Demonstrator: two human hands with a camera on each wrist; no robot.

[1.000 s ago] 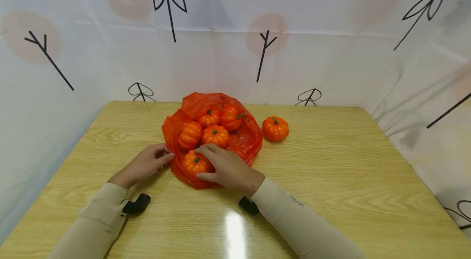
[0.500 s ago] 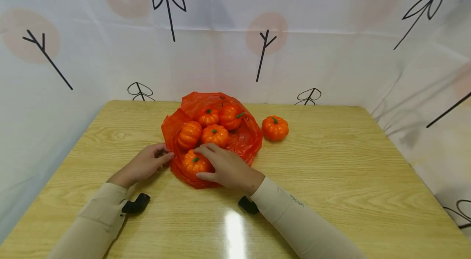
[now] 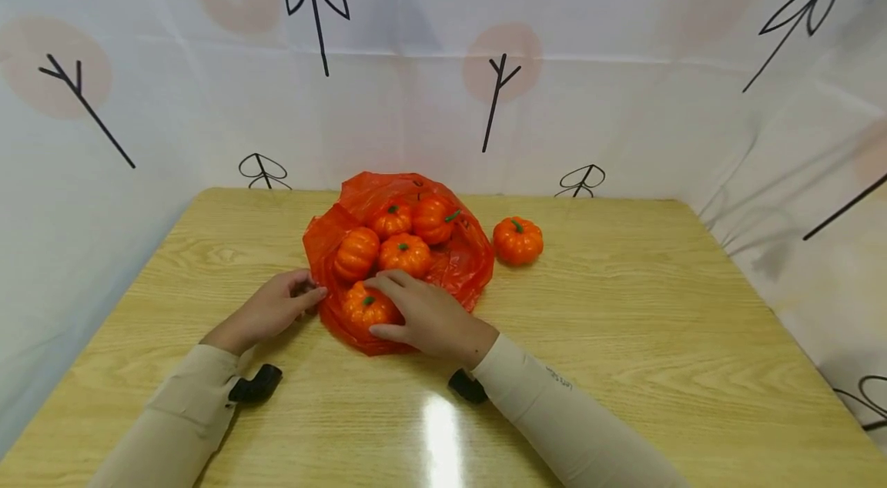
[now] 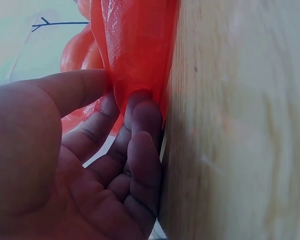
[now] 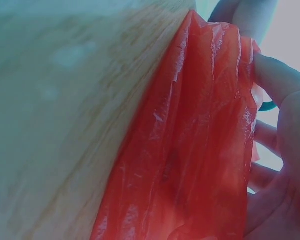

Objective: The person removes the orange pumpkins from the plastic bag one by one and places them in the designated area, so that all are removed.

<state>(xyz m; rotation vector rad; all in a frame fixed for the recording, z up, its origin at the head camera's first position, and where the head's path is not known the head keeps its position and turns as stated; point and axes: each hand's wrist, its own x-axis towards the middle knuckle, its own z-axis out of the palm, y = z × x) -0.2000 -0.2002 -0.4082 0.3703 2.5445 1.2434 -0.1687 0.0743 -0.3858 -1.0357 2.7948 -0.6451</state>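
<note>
A red plastic bag (image 3: 457, 272) lies spread open on the table with several small orange toy pumpkins (image 3: 405, 255) in it. At its left edge my left hand (image 3: 273, 309) pinches the plastic between thumb and fingers; in the left wrist view the bag's rim (image 4: 140, 55) runs into that pinch. My right hand (image 3: 433, 319) reaches over the near rim and grips the nearest pumpkin (image 3: 367, 307), green stem up. From the right wrist view, the bag's side (image 5: 190, 145) hides most of that pumpkin, and the right hand (image 5: 285, 145) appears behind the plastic.
One more orange pumpkin (image 3: 518, 242) sits on the wooden table (image 3: 624, 319), just right of the bag. A white patterned cloth (image 3: 416, 111) hangs behind the table's far edge. Black wrist mounts (image 3: 258, 385) stick out under both sleeves.
</note>
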